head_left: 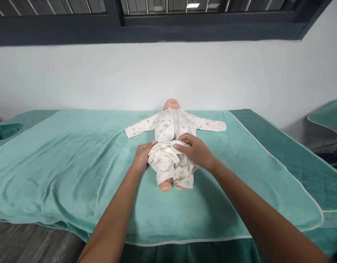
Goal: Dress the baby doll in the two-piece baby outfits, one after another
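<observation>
A baby doll (171,103) lies on its back, head toward the wall, in a white printed top (165,125) with both sleeves spread wide. White printed trousers (164,166) are bunched around its hips and legs, and the bare feet stick out at the cuffs. At the left side of the waistband, my left hand (142,155) is closed on the trousers' cloth. My right hand (194,149) pinches the waistband near the front right, thumb over the fabric. Parts of the fingers on both hands are hidden by cloth.
A light green blanket (83,164) with pale edging covers the bed under the doll. Darker green bedding (289,160) shows at the right. Behind stands a white wall (102,76) below a dark-framed barred window (201,31). Wooden flooring (28,243) shows at lower left.
</observation>
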Demonstrator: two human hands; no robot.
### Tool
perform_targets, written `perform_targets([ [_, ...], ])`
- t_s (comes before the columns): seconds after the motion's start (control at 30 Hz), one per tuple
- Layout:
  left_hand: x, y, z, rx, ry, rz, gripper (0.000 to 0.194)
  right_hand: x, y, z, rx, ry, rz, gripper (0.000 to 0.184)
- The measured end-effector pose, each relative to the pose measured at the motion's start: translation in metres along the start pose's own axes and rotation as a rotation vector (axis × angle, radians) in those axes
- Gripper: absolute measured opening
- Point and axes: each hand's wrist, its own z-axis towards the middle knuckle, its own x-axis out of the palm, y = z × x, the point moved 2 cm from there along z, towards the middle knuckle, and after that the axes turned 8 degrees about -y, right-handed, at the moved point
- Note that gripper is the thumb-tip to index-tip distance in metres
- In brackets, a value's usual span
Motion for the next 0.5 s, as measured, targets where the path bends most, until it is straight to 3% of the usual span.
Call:
perform_targets([
  [0.1,-0.002,0.001,-0.001,0.003,0.061,-0.024,0.052,-0.004,-0.009,0.009,0.041,-0.071,0.143,0.028],
  [0.2,-0.003,0.002,0.002,0.030,0.037,-0.049,0.053,-0.005,-0.015,0.016,-0.012,-0.211,0.195,0.025],
  [0.33,-0.003,0.003,0.007,0.123,-0.077,-0.059,0.035,-0.010,-0.025,0.020,-0.219,-0.423,-0.083,0.014],
  [0.43,-0.001,0.000,0.011,0.195,-0.139,-0.033,0.026,-0.005,-0.039,0.023,-0.332,-0.355,-0.241,0.018],
  [0.5,0.000,-0.002,0.011,0.199,-0.113,0.002,0.027,0.003,-0.048,0.025,-0.350,-0.279,-0.268,0.019],
])
